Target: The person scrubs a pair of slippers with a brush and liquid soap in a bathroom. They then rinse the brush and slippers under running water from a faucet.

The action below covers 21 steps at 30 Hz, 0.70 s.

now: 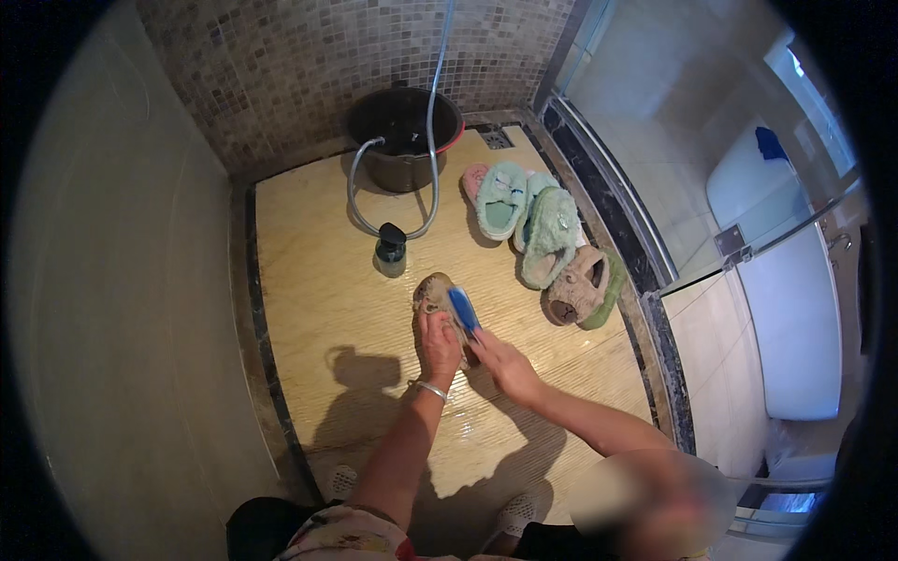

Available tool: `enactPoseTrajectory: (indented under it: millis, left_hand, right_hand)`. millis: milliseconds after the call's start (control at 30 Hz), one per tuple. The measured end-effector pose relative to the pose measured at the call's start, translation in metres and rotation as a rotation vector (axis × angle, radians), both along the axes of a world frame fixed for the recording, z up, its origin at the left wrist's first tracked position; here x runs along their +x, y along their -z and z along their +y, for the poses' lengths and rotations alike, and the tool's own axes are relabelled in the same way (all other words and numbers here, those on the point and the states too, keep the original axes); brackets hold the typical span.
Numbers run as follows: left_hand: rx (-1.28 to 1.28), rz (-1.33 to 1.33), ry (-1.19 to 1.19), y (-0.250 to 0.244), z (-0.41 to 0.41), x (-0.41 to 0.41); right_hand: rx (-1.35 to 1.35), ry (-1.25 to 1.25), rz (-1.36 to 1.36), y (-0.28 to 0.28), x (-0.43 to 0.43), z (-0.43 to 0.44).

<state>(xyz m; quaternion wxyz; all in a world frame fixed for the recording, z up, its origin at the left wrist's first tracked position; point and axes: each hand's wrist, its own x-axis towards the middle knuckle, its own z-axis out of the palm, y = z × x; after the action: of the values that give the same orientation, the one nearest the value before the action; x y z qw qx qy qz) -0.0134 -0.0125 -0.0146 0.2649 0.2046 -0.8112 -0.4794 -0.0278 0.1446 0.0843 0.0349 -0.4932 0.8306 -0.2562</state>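
Note:
A brown fuzzy slipper (436,286) is held just above or on the ribbed shower floor, and I cannot tell which. My left hand (440,342) grips it at its upper part. In my right hand (504,365) is a blue-backed brush (463,308), laid against the slipper's right side; its bristles are hidden. Ahead of the slipper stands a dark pump bottle (391,252). To the right lies a row of fuzzy slippers: a pink one (474,179), mint green ones (501,200) and a brown one with an animal face (579,287).
A dark bucket (400,172) stands by the mosaic wall (337,63), a grey shower hose (433,161) looping into and around it. Near the corner is a floor drain (497,139). A raised stone curb (617,203) and glass panel bound the right side; a white bathtub (793,336) lies beyond.

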Motion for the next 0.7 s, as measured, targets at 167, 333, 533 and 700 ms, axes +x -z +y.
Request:
enactPoseTrajectory:
  millis: [167,333,533,700]
  left_hand:
    - [0.021,0.029,0.028,-0.008,-0.002,0.000]
    - [-0.045,0.071,0.059,-0.015,0.007,-0.010]
    - [-0.014,-0.022,-0.005,-0.012,0.003,-0.016]
    - [-0.009,0.042,0.063,-0.009,0.012,-0.015]
  right_hand:
    - [0.112,-0.065,0.042,-0.004,0.054,0.053]
    - [0.023,0.128,0.003,0.007,-0.003,0.001]
    - [0.123,0.049,0.022,-0.005,0.027,0.015]
    - [0.155,0.051,0.007,-0.002,0.045,0.033]
